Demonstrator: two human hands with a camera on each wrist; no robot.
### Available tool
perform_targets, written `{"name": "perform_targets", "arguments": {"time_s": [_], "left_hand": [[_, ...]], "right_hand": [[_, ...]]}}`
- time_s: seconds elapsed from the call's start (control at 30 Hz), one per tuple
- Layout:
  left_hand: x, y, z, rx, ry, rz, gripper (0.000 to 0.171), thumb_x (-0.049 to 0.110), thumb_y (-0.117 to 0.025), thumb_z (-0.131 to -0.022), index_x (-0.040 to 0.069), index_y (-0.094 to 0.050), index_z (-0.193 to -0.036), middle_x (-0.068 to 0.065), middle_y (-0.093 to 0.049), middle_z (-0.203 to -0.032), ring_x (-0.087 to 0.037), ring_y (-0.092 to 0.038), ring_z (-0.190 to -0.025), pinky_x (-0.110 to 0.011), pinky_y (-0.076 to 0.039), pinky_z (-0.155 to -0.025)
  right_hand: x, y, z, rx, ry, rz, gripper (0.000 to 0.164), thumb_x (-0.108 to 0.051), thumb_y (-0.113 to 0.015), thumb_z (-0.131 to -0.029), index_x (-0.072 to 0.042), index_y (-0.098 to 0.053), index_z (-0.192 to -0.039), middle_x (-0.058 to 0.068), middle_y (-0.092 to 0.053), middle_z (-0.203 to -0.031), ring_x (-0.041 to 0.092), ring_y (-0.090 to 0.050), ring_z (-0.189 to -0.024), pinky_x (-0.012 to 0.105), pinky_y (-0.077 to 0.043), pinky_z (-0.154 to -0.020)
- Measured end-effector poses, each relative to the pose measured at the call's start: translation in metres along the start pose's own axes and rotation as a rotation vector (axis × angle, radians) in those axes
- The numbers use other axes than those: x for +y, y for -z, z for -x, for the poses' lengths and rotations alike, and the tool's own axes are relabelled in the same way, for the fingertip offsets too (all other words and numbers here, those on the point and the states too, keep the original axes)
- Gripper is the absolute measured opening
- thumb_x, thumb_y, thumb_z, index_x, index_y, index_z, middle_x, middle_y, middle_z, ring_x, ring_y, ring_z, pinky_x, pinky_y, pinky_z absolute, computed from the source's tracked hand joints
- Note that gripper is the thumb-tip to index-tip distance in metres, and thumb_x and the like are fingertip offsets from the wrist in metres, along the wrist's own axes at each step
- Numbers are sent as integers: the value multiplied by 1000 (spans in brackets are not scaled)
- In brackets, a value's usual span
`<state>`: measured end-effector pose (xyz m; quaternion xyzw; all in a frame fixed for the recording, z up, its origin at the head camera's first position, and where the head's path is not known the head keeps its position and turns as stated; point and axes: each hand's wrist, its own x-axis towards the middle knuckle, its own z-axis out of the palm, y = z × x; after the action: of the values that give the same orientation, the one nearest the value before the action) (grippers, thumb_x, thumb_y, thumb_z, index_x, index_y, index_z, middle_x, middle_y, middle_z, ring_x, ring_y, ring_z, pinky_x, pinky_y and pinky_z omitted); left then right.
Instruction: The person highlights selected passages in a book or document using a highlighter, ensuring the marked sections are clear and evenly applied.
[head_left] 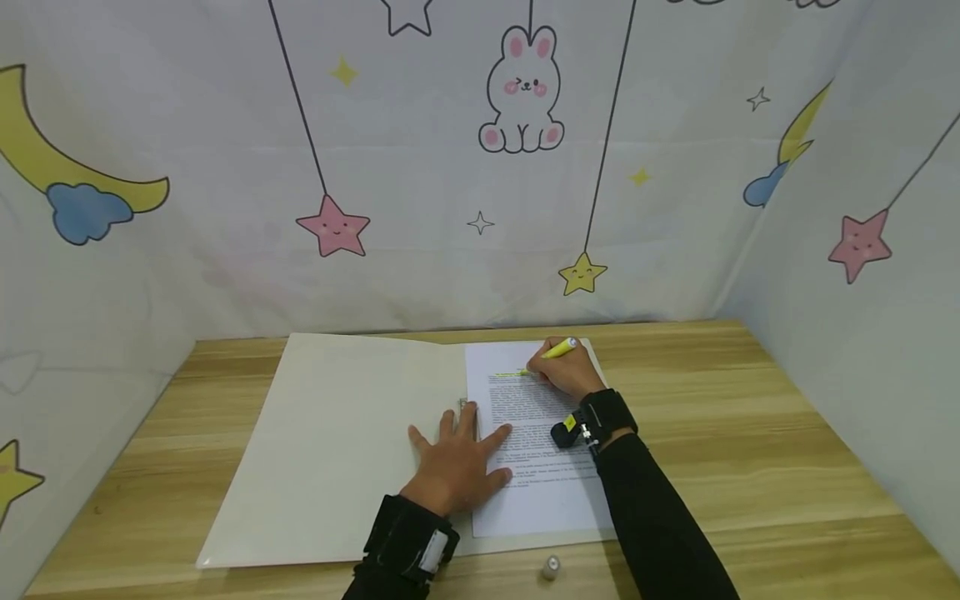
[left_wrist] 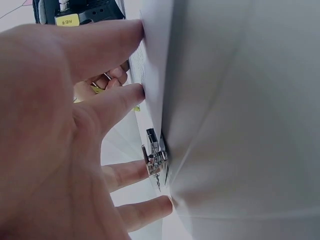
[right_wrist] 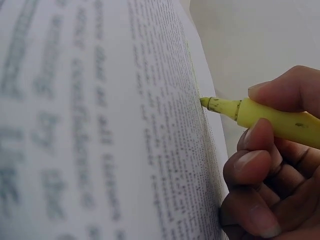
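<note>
My right hand (head_left: 566,372) pinches a yellow highlighter (right_wrist: 280,122) between thumb and fingers, its chisel tip at the printed sheet. Under the tip, a short yellow stroke (head_left: 510,374) marks the top line of text. The white printed paper (head_left: 543,510) lies on the right side of an opened cream folder (head_left: 337,450). My left hand (head_left: 453,471) rests with fingers spread across the folder's middle, thumb and index finger on the paper's left edge. In the left wrist view, a metal clip (left_wrist: 156,161) on the folder sits beside those fingers.
A small greyish cap (head_left: 551,567) stands on the wooden table (head_left: 750,467) in front of the folder. White curtains (head_left: 420,275) with cartoon prints enclose the table at the back and sides. Each wrist wears a black band with a device.
</note>
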<state>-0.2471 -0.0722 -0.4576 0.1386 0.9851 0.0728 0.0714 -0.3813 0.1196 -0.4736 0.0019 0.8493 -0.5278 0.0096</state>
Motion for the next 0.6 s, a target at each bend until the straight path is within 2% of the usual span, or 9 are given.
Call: {"name": "perform_targets", "arguments": {"time_s": [0.33, 0.6], "left_hand": [[3, 0, 2, -8, 3, 0, 58, 54, -65, -89, 37, -53, -142, -18, -32, -157, -47, -31, -141, -87, -21, -98], [3, 3, 2, 0, 0, -9, 58, 54, -65, -89, 37, -53, -143, -17, -32, -156, -45, -32, -140, -87, -21, -98]], "right_hand": [[2, 2, 2, 0, -1, 35, 16, -14, -76, -82, -8, -63, -73, 5, -60, -58, 15, -51, -52, 28, -41, -51], [-1, 3, 0, -6, 2, -1, 16, -13, -77, -81, -9, -63, -72, 4, -58, -57, 16, -50, -52, 29, -40, -52]]}}
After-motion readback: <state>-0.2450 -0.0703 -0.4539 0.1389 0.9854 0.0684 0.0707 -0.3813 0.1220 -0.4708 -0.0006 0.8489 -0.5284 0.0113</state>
